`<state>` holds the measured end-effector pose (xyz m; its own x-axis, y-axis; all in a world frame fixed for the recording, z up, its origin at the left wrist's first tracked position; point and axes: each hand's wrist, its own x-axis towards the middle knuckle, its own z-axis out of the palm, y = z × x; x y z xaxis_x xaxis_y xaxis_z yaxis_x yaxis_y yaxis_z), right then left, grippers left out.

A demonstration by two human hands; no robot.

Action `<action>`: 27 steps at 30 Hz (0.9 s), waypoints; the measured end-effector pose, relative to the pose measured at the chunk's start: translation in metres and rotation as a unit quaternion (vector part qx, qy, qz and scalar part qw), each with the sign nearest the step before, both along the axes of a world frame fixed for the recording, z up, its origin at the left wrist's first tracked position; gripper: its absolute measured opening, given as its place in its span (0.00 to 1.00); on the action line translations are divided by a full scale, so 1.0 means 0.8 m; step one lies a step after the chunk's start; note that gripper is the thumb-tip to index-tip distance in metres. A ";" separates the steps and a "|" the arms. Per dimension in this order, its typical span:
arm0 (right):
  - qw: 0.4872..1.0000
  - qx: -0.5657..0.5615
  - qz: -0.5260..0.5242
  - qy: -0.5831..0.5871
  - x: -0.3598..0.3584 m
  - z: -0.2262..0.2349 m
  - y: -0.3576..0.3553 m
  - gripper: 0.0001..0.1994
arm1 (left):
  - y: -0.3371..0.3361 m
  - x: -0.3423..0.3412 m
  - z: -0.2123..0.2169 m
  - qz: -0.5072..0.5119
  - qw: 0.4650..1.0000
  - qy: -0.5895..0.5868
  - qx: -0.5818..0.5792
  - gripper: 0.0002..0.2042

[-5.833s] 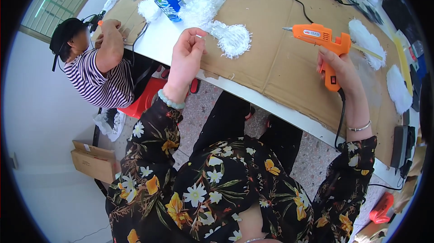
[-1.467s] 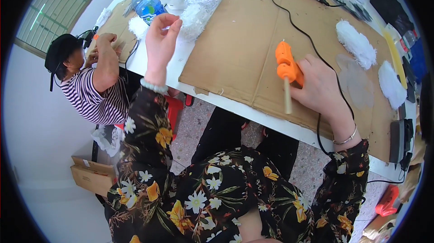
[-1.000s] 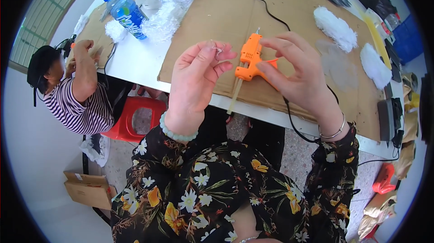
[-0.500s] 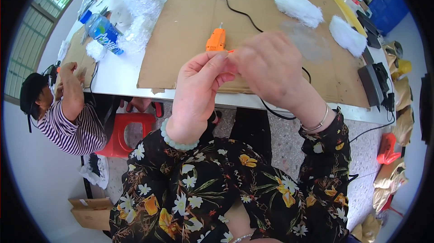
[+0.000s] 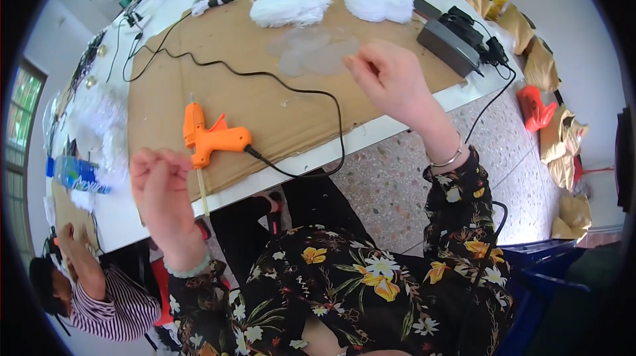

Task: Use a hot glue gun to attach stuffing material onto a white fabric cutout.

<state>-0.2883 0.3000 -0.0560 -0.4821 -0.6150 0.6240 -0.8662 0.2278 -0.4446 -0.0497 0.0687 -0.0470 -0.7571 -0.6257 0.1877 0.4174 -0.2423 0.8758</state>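
My left hand [image 5: 162, 187] is raised over the table's front edge, its thumb and fingers pinched together. Whatever lies between those fingertips is too small to make out. Beside it an orange glue gun [image 5: 211, 136] lies on the cardboard, a pale glue stick [image 5: 201, 192] sticking out of its back end. Well to the right, my right hand [image 5: 392, 83] hovers above the near side of the table with its fingers curled and thumb pressed in. I cannot see what it holds, if anything. Just past it lie thin, translucent whitish round sheets [image 5: 311, 50].
Two bundles of white fibre [image 5: 291, 7] lie farther back on the cardboard sheet [image 5: 159, 101]. The gun's black cable [image 5: 339, 117] loops across it. Black power adapters [image 5: 449, 46] stand at the right edge. At left are a bottle [image 5: 76, 176] and a seated person [image 5: 109, 306].
My hands were close together over the glue gun and are now wide apart, left hand to the left, right hand to the right. The view has swung rightward.
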 end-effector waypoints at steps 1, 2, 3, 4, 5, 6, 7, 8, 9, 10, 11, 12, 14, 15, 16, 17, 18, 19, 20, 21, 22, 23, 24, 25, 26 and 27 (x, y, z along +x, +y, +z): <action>0.999 0.027 -0.027 -0.034 -0.003 -0.004 0.015 0.09 | -0.013 0.005 -0.004 0.011 1.000 0.010 -0.027 0.03; 0.998 0.028 -0.033 -0.035 -0.010 -0.011 0.032 0.09 | -0.027 0.009 -0.009 0.021 0.998 0.023 -0.053 0.01; 0.994 0.069 -0.044 -0.066 -0.017 -0.017 0.051 0.06 | -0.039 0.013 -0.011 0.016 0.998 0.023 -0.051 0.01; 0.987 0.110 -0.058 -0.098 -0.022 -0.019 0.072 0.05 | -0.050 0.018 -0.012 0.041 0.997 0.027 -0.060 0.02; 0.986 0.119 -0.065 -0.100 -0.025 -0.020 0.088 0.05 | -0.063 0.022 -0.021 0.068 0.995 0.028 -0.062 0.05; 0.976 0.137 0.011 -0.168 -0.026 -0.016 0.103 0.07 | -0.075 0.027 -0.031 0.101 0.993 0.012 -0.060 0.07; 0.957 0.148 0.087 -0.233 -0.028 -0.003 0.119 0.12 | -0.085 0.031 -0.033 0.095 0.994 0.012 -0.055 0.07; 0.928 0.174 0.128 -0.303 -0.032 0.014 0.136 0.19 | -0.088 0.037 -0.029 0.104 0.993 0.006 -0.047 0.06; 0.930 0.133 0.126 -0.318 -0.041 0.017 0.154 0.18 | -0.096 0.047 -0.033 0.113 0.993 -0.001 -0.039 0.06; 0.928 0.107 0.126 -0.335 -0.060 0.024 0.158 0.17 | -0.104 0.057 -0.045 0.107 0.994 0.002 -0.031 0.06; 0.930 0.064 0.057 -0.358 -0.084 0.037 0.165 0.14 | -0.109 0.062 -0.048 0.108 0.994 -0.001 -0.029 0.06; 0.939 0.021 -0.075 -0.336 -0.101 0.049 0.166 0.13 | -0.115 0.068 -0.053 0.090 0.995 -0.005 -0.030 0.05; 0.948 -0.010 -0.184 -0.259 -0.133 0.087 0.180 0.12 | -0.116 0.060 -0.061 0.053 0.998 0.003 -0.025 0.05; 0.953 -0.005 -0.187 -0.237 -0.167 0.070 0.168 0.13 | -0.116 0.067 -0.067 0.120 0.991 -0.040 -0.041 0.04; 0.958 0.004 -0.193 -0.211 -0.200 0.056 0.157 0.14 | -0.117 0.073 -0.070 0.184 0.978 -0.080 -0.053 0.04; 0.957 0.094 -0.229 -0.152 -0.232 0.052 0.158 0.16 | -0.119 0.074 -0.076 0.183 0.979 -0.080 -0.047 0.04; 0.945 0.181 -0.257 -0.093 -0.265 0.041 0.155 0.20 | -0.121 0.078 -0.079 0.186 0.976 -0.093 -0.063 0.03; 0.943 0.188 -0.260 -0.089 -0.293 0.030 0.160 0.20 | -0.124 0.076 -0.086 0.182 0.975 -0.103 -0.075 0.02; 0.922 0.266 -0.279 -0.024 -0.314 0.031 0.177 0.24 | -0.128 0.067 -0.096 0.168 0.979 -0.097 -0.061 0.02; 0.905 0.329 -0.267 0.027 -0.336 0.007 0.165 0.28 | -0.129 0.075 -0.094 0.171 0.976 -0.108 -0.079 0.01; 0.908 0.332 -0.254 0.029 -0.339 0.009 0.142 0.28 | -0.131 0.083 -0.095 0.173 0.974 -0.116 -0.089 0.01; 0.884 0.390 -0.256 -0.030 -0.342 0.012 0.119 0.32 | -0.129 0.089 -0.095 0.184 0.972 -0.121 -0.086 0.01; 0.853 0.446 -0.256 -0.088 -0.346 0.012 0.096 0.36 | -0.127 0.093 -0.093 0.191 0.971 -0.117 -0.085 0.00; 0.851 0.452 -0.256 -0.081 -0.357 0.012 0.101 0.36 | -0.125 0.087 -0.094 0.188 0.973 -0.105 -0.078 0.01; 0.853 0.456 -0.247 -0.058 -0.377 0.005 0.115 0.39 | -0.124 0.084 -0.095 0.192 0.973 -0.104 -0.070 0.01; 0.856 0.459 -0.235 -0.038 -0.398 -0.007 0.127 0.41 | -0.123 0.082 -0.098 0.196 0.974 -0.092 -0.063 0.01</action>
<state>-0.6064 0.4014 -0.0613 -0.8281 -0.5571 -0.0621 -0.5602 0.8263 0.0580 0.0156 -0.0297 -0.1251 -0.4934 -0.8537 0.1666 0.2900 0.0191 0.9568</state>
